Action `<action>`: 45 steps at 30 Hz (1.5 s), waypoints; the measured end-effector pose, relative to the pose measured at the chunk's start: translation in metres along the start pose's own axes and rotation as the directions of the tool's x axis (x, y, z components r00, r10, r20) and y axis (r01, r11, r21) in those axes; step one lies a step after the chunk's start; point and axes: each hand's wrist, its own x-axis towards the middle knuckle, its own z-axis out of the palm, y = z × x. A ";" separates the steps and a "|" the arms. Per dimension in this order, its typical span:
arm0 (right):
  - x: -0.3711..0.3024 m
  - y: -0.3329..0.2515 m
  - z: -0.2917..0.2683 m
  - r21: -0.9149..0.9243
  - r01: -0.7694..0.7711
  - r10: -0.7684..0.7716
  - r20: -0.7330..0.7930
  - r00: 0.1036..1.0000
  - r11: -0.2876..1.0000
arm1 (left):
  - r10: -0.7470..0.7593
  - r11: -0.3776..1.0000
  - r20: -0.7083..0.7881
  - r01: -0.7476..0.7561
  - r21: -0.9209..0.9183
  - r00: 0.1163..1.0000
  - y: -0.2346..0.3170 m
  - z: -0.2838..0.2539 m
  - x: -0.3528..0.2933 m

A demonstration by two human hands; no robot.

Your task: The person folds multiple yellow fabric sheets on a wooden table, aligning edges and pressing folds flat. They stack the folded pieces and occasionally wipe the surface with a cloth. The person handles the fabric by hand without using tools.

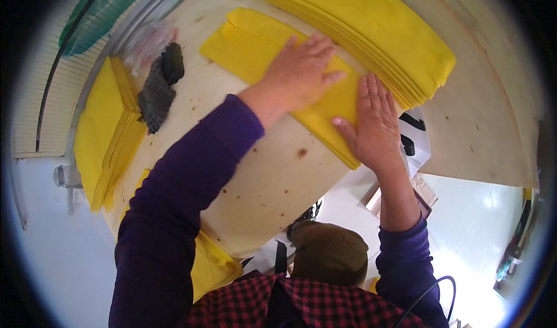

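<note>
A folded yellow cloth piece (249, 43) lies slantwise on the pale wooden table (272, 159). My left hand (299, 75) presses on its middle with the fingers spread. At its right end my right hand (374, 122) lies with the palm down, fingers stretched out and thumb apart, along the short edge. Both hands hold nothing and only touch the cloth. Just beyond, close to my right fingertips, is a thick stack of folded yellow cloth (371, 32) with its layered edges facing me.
Another yellow cloth stack (107, 133) stands at the table's left edge. Beside it lie a dark grey cloth item (158, 93) and a clear plastic bag (151, 43). More yellow cloth (212, 264) is near my left arm. A second wooden board (476, 113) extends to the right.
</note>
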 end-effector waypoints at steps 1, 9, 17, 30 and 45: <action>0.000 0.000 0.000 0.003 -0.003 0.003 0.002 1.000 1.000 | -0.002 0.999 -0.027 0.001 -0.033 1.000 0.009 0.005 -0.001; -0.001 -0.002 -0.001 -0.025 0.001 -0.001 -0.012 1.000 1.000 | -0.328 0.933 -0.084 0.336 0.127 0.941 -0.084 0.011 0.001; -0.003 0.002 0.004 -0.018 0.012 -0.014 -0.064 0.998 1.000 | -0.469 0.867 -0.122 0.483 0.125 0.875 -0.125 0.017 0.013; -0.003 -0.001 0.002 -0.029 -0.031 0.031 -0.025 0.999 0.999 | -0.397 0.918 -0.186 0.391 -0.071 0.899 -0.086 -0.053 -0.054; -0.019 -0.023 -0.017 -0.082 0.037 -0.036 0.019 0.999 0.996 | -0.699 0.715 -0.275 0.645 -0.270 0.660 0.093 -0.166 -0.464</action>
